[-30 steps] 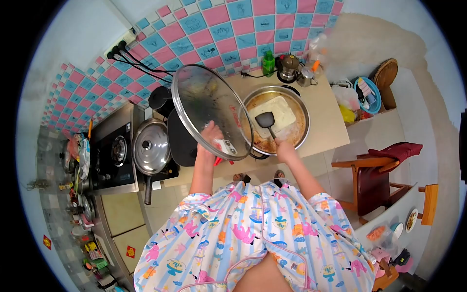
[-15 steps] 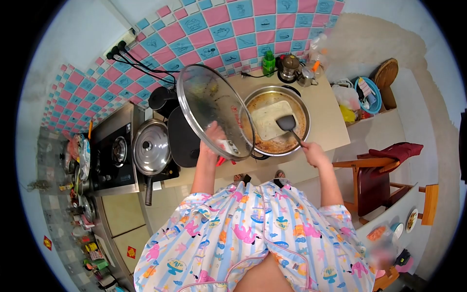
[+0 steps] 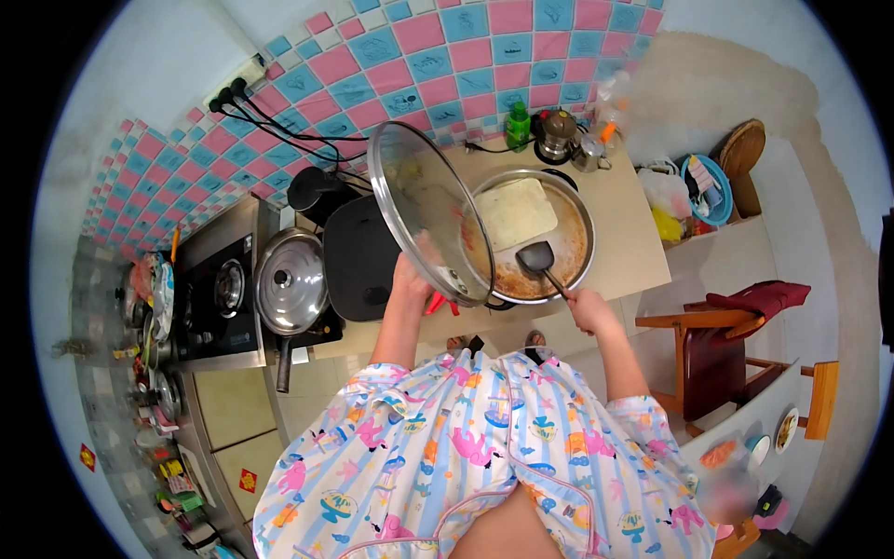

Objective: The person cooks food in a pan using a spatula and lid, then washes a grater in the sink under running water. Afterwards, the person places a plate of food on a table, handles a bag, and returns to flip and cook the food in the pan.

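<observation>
My left hand point(image 3: 416, 270) grips a glass lid point(image 3: 424, 200) with a metal rim, held up on a tilt over the left edge of a wide round pan point(image 3: 589, 214). Part of the hand shows through the glass. My right hand point(image 3: 591, 310) is closed round the handle of a black spatula point(image 3: 535, 257), whose blade rests in the front middle of the pan. Beyond the blade, a pale square flatbread point(image 3: 518, 213) lies toward the pan's back left. Brown residue and liquid cover the pan's bottom.
Left of the pan are a black square appliance point(image 3: 354, 261), a lidded steel frying pan point(image 3: 290, 279) and a gas hob point(image 3: 214, 289). Behind stand a green bottle point(image 3: 518, 124) and a kettle-like pot point(image 3: 558, 133). A wooden chair point(image 3: 712, 359) is at right.
The flatbread has slid toward the pan's back left. The spatula has come off it and moved nearer to me. The lid has shifted slightly right.
</observation>
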Motion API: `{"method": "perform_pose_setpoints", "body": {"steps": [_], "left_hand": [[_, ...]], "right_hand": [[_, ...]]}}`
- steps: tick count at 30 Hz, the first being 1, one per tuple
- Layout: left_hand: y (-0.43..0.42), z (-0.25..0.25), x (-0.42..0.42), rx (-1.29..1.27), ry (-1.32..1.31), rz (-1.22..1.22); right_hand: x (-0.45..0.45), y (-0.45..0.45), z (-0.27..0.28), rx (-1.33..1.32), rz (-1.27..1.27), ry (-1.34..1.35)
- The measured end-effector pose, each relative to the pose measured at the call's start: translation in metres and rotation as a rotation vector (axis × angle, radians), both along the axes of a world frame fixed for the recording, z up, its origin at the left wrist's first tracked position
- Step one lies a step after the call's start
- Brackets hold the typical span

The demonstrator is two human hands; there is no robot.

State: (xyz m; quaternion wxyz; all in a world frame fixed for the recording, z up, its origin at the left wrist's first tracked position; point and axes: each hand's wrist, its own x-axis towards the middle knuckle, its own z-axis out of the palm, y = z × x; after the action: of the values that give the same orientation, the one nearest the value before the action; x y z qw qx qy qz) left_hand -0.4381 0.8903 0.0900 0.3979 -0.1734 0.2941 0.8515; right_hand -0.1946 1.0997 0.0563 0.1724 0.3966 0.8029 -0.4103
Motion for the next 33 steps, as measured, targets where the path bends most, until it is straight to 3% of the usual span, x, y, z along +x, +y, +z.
{"method": "perform_pose_setpoints", "body": {"steps": [4,8,11,15,18,21,26,29,33], "left_hand": [[0.002,-0.003,0.000,-0.081,0.057,0.063],[-0.012,-0.070,-0.024,0.027,0.088,0.029],[-0.012,-0.070,-0.028,0.009,0.088,0.012],[-0.007,-0.065,-0.022,-0.008,0.059,0.087],[-0.001,-0.026,-0.010,-0.162,0.056,0.110],[-0.010,-0.038,-0.016,-0.108,0.068,0.093],[-0.017,-0.050,-0.020,-0.060,0.048,0.091],[-0.021,-0.050,-0.021,-0.039,0.072,0.087],[-0.014,-0.035,-0.014,-0.092,0.092,0.097]], "right_hand": [[-0.001,-0.010,0.010,-0.057,-0.026,-0.009],[-0.021,-0.017,0.001,-0.098,0.068,-0.063],[-0.043,-0.042,0.010,-0.172,0.032,-0.082],[-0.060,-0.062,-0.026,-0.172,-0.025,0.024],[-0.056,-0.065,-0.049,-0.027,-0.063,0.130],[-0.048,-0.057,-0.065,0.085,-0.061,0.194],[-0.046,-0.031,-0.079,0.004,-0.289,0.241],[-0.042,-0.013,-0.060,-0.067,-0.262,0.159],[-0.053,0.005,-0.092,-0.041,-0.155,0.325]]}}
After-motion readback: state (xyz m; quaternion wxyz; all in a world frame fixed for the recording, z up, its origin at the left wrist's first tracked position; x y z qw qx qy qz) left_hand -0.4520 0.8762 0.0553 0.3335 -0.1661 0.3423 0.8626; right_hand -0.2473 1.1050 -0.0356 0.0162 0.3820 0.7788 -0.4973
